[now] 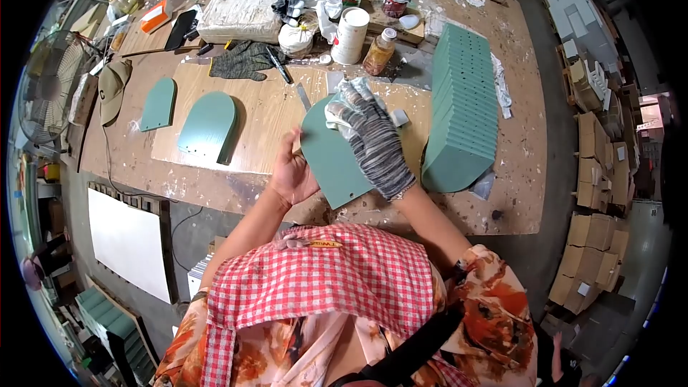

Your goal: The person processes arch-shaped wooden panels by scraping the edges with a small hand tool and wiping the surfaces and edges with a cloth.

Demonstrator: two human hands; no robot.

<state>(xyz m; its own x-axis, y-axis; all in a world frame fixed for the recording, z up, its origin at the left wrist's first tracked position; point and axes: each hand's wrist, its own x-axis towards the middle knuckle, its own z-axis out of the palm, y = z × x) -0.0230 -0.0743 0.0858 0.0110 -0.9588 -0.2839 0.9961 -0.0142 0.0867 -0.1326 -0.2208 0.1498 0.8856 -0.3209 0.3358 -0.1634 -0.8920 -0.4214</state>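
A green round-topped panel (331,161) is in front of me, tilted over the table's near part. Bare, my left hand (292,174) grips its left edge. My right hand (373,140), in a grey striped knitted glove, presses a pale cloth (342,111) on the panel's upper right. To the right stands a long row of similar green panels (462,100). Two more shaped panels lie at the left, a larger one (208,123) and a smaller one (158,104). A metal scraper (303,96) lies just beyond the held panel.
Across the table (251,197) are a white tub (350,36), an amber bottle (380,51), a dark glove (244,61), a pen (278,64) and a wrapped white block (244,13). A cap (115,93) and fan (54,89) are at the left; boxes (588,229) at the right.
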